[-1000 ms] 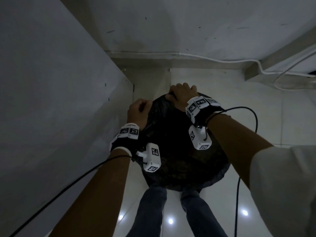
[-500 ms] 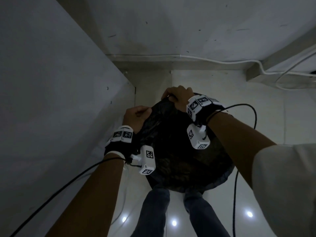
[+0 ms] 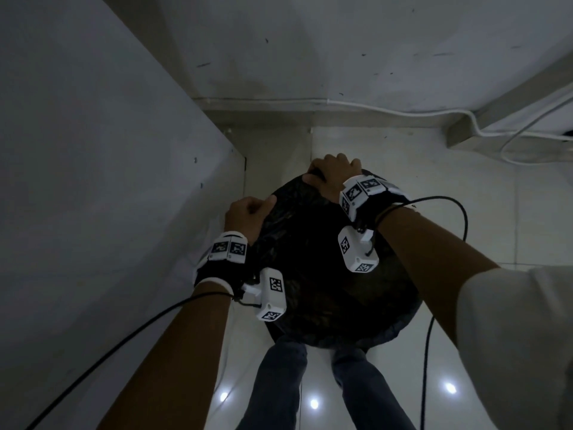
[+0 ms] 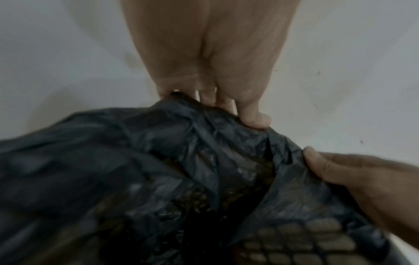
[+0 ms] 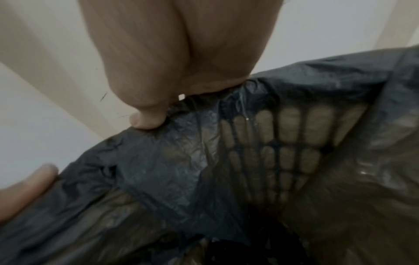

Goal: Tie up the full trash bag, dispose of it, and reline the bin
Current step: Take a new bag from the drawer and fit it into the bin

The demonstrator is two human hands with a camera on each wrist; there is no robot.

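Observation:
A black trash bag (image 3: pixel 316 274) fills a round bin on the floor in front of my legs. The bin's lattice wall (image 5: pixel 283 143) shows through the thin plastic. My left hand (image 3: pixel 248 214) pinches the bag's rim (image 4: pixel 204 122) on the left side. My right hand (image 3: pixel 333 175) grips the rim (image 5: pixel 181 129) at the far side, fingers curled over the edge. In the left wrist view the right hand (image 4: pixel 353 172) shows at the right, holding the plastic. Both hands hold the rim gathered above the bin's edge.
A grey cabinet side (image 3: pixel 108 181) stands close on the left. The wall (image 3: pixel 310 57) runs behind the bin, with a white cable (image 3: pixel 403 111) along its base. The tiled floor (image 3: pixel 465 197) lies to the right. Black sensor cords (image 3: pixel 434 206) trail from both wrists.
Both hands have kept hold of the bag's rim and shifted slightly along it. The plastic at the far-left edge has lifted off the bin's rim.

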